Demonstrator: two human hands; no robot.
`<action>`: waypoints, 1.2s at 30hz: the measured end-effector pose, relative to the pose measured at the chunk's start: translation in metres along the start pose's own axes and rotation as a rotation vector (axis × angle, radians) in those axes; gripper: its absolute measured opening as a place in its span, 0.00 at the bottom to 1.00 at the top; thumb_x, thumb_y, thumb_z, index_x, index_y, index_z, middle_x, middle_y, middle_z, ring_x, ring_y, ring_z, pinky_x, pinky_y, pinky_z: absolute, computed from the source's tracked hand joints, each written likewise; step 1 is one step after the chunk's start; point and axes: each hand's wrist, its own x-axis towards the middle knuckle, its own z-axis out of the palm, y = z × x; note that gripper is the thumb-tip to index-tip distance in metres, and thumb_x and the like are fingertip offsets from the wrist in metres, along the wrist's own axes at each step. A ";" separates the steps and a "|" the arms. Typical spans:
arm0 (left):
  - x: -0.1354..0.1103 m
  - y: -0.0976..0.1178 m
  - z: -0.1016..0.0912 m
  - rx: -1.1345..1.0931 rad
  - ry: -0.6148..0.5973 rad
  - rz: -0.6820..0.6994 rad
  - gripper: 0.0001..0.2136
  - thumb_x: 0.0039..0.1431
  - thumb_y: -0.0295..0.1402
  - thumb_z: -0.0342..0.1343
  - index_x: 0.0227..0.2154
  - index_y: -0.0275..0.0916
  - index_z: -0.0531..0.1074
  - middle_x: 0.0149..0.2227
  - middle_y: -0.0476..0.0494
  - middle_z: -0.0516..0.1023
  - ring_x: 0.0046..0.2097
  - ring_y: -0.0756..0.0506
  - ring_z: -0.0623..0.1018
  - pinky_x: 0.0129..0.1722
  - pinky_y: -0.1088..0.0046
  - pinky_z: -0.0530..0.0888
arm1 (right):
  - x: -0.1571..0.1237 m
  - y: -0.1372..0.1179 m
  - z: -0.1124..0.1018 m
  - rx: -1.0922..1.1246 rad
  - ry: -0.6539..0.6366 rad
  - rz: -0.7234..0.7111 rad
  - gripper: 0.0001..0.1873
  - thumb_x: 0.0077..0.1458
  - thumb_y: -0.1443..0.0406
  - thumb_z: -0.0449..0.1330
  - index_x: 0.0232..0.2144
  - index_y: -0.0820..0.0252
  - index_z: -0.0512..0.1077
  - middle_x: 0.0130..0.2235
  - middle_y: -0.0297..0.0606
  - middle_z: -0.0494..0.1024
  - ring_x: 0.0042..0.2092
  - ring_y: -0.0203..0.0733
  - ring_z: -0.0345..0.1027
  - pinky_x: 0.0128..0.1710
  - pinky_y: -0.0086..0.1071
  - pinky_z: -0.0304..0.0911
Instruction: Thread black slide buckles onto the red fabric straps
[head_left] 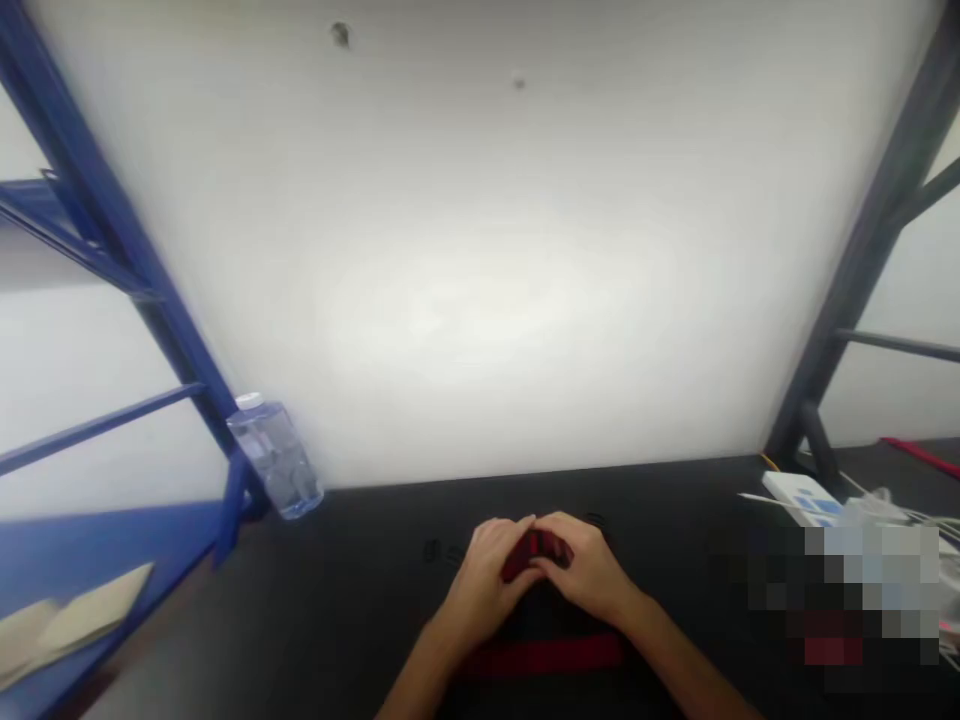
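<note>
My left hand [491,570] and my right hand [581,565] meet over the black tabletop, fingertips and thumbs close together. Between them shows a dark red strap-like piece [519,556] with some black on it, gripped by the fingers of both hands. Much of it is hidden behind the fingers, so its exact kind is unclear. Nearer to me, between my forearms, lies a wide dark red band [544,655]. Small black pieces, perhaps buckles [432,550], lie just left of my left hand, and a similar black piece [596,520] is beyond my right hand.
A clear plastic bottle [277,460] with a white cap stands at the back left by a blue metal frame [127,210]. Beige pads [94,620] rest on a blue surface at left. A white box [799,495] and tangled white cables [911,515] occupy the right side.
</note>
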 end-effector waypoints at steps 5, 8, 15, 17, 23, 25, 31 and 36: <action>0.002 -0.008 0.005 0.023 0.033 -0.003 0.17 0.58 0.32 0.60 0.50 0.48 0.74 0.40 0.42 0.78 0.45 0.39 0.73 0.51 0.59 0.67 | 0.001 0.015 0.001 0.064 -0.020 0.128 0.30 0.45 0.73 0.63 0.52 0.54 0.66 0.39 0.36 0.77 0.29 0.38 0.67 0.34 0.34 0.68; 0.002 -0.012 0.003 0.025 0.043 -0.040 0.15 0.57 0.32 0.60 0.47 0.47 0.76 0.39 0.42 0.78 0.44 0.39 0.73 0.48 0.61 0.68 | 0.000 0.030 -0.006 -0.033 -0.042 0.101 0.30 0.44 0.72 0.65 0.51 0.55 0.68 0.43 0.39 0.76 0.37 0.43 0.70 0.43 0.38 0.68; 0.001 -0.013 0.004 -0.035 0.026 -0.115 0.14 0.56 0.32 0.59 0.46 0.46 0.76 0.41 0.43 0.80 0.42 0.41 0.77 0.44 0.67 0.70 | 0.000 0.054 -0.003 -0.212 -0.046 0.089 0.18 0.61 0.71 0.50 0.52 0.57 0.69 0.48 0.43 0.76 0.50 0.48 0.66 0.51 0.43 0.63; 0.001 -0.013 0.005 -0.032 0.011 -0.119 0.15 0.54 0.31 0.60 0.46 0.45 0.76 0.42 0.43 0.80 0.42 0.41 0.77 0.45 0.67 0.70 | 0.003 0.054 0.002 -0.235 -0.070 0.075 0.19 0.59 0.73 0.50 0.51 0.57 0.70 0.48 0.43 0.76 0.49 0.48 0.66 0.50 0.42 0.63; 0.004 -0.006 0.003 -0.150 0.020 -0.157 0.13 0.53 0.29 0.60 0.42 0.44 0.78 0.40 0.44 0.81 0.38 0.42 0.77 0.42 0.69 0.72 | 0.007 0.051 0.009 -0.196 -0.001 0.096 0.17 0.52 0.75 0.56 0.43 0.56 0.71 0.43 0.41 0.75 0.47 0.47 0.67 0.48 0.41 0.63; 0.006 -0.003 0.001 -0.165 0.027 -0.172 0.13 0.51 0.29 0.60 0.41 0.44 0.78 0.39 0.44 0.81 0.39 0.42 0.77 0.43 0.69 0.72 | 0.007 0.051 0.010 -0.126 0.030 0.118 0.15 0.50 0.75 0.57 0.40 0.56 0.71 0.40 0.39 0.75 0.44 0.45 0.69 0.46 0.39 0.64; 0.007 -0.005 -0.005 -0.196 0.099 -0.223 0.16 0.47 0.32 0.65 0.42 0.46 0.79 0.40 0.42 0.81 0.41 0.39 0.77 0.46 0.66 0.71 | 0.011 0.055 0.009 0.278 0.084 0.337 0.17 0.41 0.71 0.66 0.36 0.58 0.69 0.30 0.30 0.72 0.28 0.36 0.67 0.30 0.30 0.65; 0.010 -0.011 -0.012 -0.265 0.153 -0.300 0.15 0.46 0.35 0.67 0.40 0.44 0.80 0.38 0.42 0.80 0.41 0.40 0.77 0.44 0.67 0.72 | 0.014 0.047 0.000 0.622 0.103 0.419 0.23 0.38 0.67 0.70 0.37 0.59 0.68 0.33 0.32 0.73 0.25 0.31 0.63 0.20 0.23 0.58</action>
